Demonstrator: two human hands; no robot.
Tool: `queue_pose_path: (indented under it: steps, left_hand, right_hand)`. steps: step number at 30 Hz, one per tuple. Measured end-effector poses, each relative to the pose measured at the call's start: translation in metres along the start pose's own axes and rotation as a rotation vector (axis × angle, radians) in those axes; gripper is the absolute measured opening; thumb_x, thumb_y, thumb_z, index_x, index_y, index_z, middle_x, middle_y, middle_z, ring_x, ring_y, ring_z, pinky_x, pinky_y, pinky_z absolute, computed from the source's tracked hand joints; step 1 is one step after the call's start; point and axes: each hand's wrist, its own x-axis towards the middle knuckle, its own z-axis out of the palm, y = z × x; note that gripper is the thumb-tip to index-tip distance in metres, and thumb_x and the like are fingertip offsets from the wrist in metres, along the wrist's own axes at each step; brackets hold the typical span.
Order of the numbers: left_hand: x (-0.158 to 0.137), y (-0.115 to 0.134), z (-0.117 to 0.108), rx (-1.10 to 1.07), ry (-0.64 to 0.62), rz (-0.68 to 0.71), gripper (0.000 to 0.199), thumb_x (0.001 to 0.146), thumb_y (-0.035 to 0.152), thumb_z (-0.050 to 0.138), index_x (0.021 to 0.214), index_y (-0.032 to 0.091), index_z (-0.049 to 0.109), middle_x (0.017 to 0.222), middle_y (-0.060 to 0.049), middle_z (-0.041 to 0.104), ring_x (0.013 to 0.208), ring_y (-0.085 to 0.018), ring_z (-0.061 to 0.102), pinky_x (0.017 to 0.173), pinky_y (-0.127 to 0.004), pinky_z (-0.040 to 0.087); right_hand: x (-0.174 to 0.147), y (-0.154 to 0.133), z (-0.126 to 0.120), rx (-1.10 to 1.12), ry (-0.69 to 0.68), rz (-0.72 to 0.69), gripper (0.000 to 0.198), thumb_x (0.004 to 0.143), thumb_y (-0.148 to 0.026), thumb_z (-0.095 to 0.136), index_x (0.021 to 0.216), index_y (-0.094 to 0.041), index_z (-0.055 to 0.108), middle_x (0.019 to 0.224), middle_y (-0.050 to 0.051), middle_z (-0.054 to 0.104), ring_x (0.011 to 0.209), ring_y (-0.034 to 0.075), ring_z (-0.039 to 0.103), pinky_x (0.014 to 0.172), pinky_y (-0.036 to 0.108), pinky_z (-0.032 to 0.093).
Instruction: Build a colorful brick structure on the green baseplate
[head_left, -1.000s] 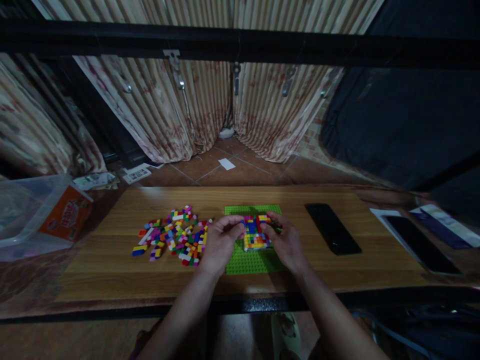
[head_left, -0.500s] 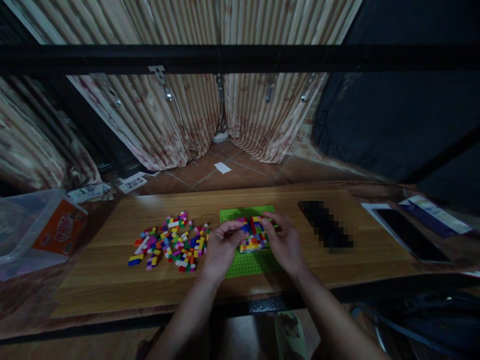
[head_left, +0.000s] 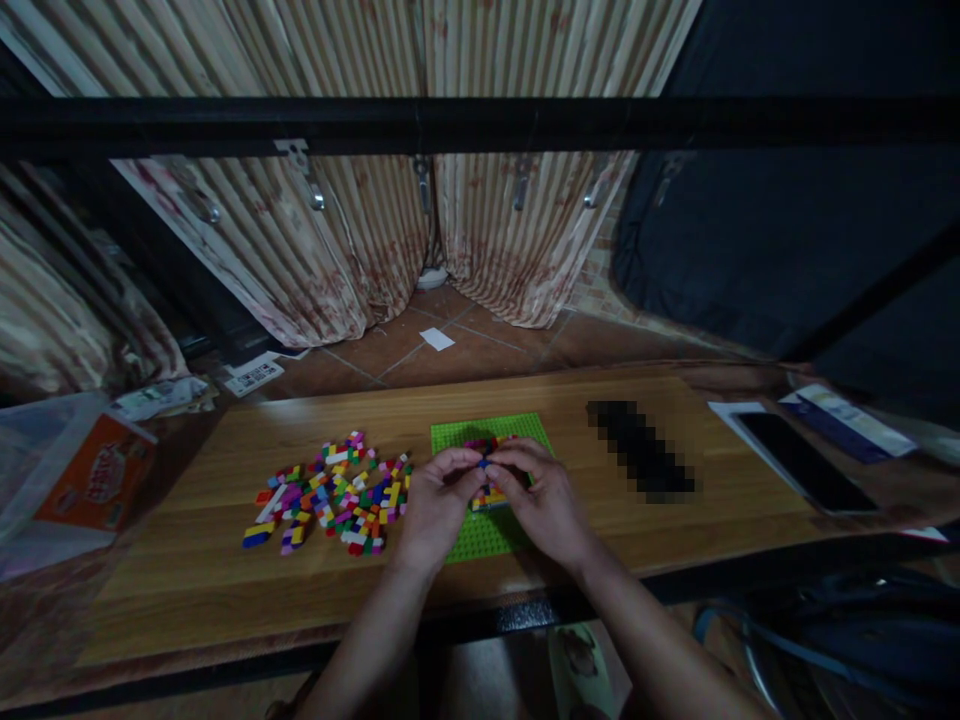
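My left hand (head_left: pixel 439 503) and my right hand (head_left: pixel 546 497) meet over the green baseplate (head_left: pixel 480 541), fingertips pinched together. Between the fingertips shows a small blue building brick (head_left: pixel 483 463), which both hands grip. Just below and behind the fingers, a patch of multicoloured bricks (head_left: pixel 489 495) sits on the plate, mostly covered by my hands. To the left of my left hand, a pile of loose building bricks (head_left: pixel 349 492) in many colours is spread over the wooden tabletop (head_left: pixel 217 580).
A clear plastic bin (head_left: pixel 45 440) with an orange label stands at the far left. Right of the plate lies a dark pixelated shape (head_left: pixel 641 450). Farther right are a dark flat device (head_left: pixel 806 462) and a purple-and-white packet (head_left: pixel 847 422). A black bar (head_left: pixel 480 125) crosses beyond the table.
My right hand has moved left from the right side of the brick patch to meet my left hand. A blue brick now shows between their fingertips. The view has shifted slightly.
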Motion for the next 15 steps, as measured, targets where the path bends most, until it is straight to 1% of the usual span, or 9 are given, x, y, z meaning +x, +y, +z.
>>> queue_pose_path:
  steps: [3,6,8,10,13,15]
  left_hand:
    - [0.001,-0.002,0.001,0.015,-0.012,0.009,0.017,0.064,0.024,0.075,0.078,0.015,0.068,0.073,-0.002,0.07,0.065,-0.013,0.062,0.062,-0.023,0.05]
    - [0.002,-0.002,0.001,0.035,0.003,0.022,0.016,0.066,0.025,0.073,0.078,0.015,0.068,0.073,-0.002,0.07,0.064,-0.013,0.062,0.061,-0.023,0.049]
    - [0.002,-0.002,-0.001,0.063,0.021,0.032,0.014,0.068,0.025,0.071,0.078,0.015,0.069,0.073,-0.002,0.069,0.063,-0.012,0.061,0.06,-0.023,0.048]
    - [0.003,-0.002,-0.003,0.111,0.036,0.041,0.013,0.07,0.025,0.069,0.078,0.015,0.069,0.071,-0.001,0.068,0.061,-0.011,0.059,0.059,-0.022,0.047]
    - [0.004,-0.004,-0.006,0.209,0.044,0.079,0.012,0.073,0.024,0.066,0.08,0.016,0.071,0.071,0.0,0.068,0.062,-0.012,0.058,0.06,-0.022,0.045]
    - [0.004,-0.005,-0.006,0.278,0.034,0.119,0.013,0.074,0.025,0.064,0.08,0.017,0.072,0.072,-0.001,0.069,0.066,-0.013,0.06,0.063,-0.023,0.045]
  right_hand:
    - [0.001,0.002,-0.002,0.025,0.001,0.017,0.015,0.087,-0.032,0.058,0.088,-0.026,0.073,0.094,0.004,0.067,0.096,0.019,0.06,0.087,0.035,0.047]
    - [0.004,0.01,-0.01,0.086,0.043,0.084,0.015,0.084,-0.034,0.062,0.088,-0.026,0.074,0.095,0.004,0.067,0.095,0.019,0.061,0.086,0.035,0.047]
    - [0.007,0.017,-0.019,0.145,0.09,0.15,0.015,0.079,-0.036,0.066,0.084,-0.025,0.075,0.092,0.004,0.069,0.09,0.02,0.063,0.083,0.035,0.048]
    - [0.01,0.025,-0.03,0.208,0.102,0.247,0.016,0.074,-0.037,0.07,0.08,-0.022,0.075,0.085,0.004,0.071,0.083,0.02,0.065,0.079,0.035,0.049]
    - [0.011,0.033,-0.044,0.274,0.078,0.408,0.02,0.066,-0.038,0.074,0.076,-0.02,0.075,0.079,0.004,0.074,0.077,0.021,0.066,0.075,0.036,0.05]
    - [0.011,0.035,-0.049,0.277,0.041,0.46,0.022,0.063,-0.039,0.075,0.075,-0.02,0.075,0.078,0.004,0.075,0.077,0.021,0.066,0.075,0.036,0.05]
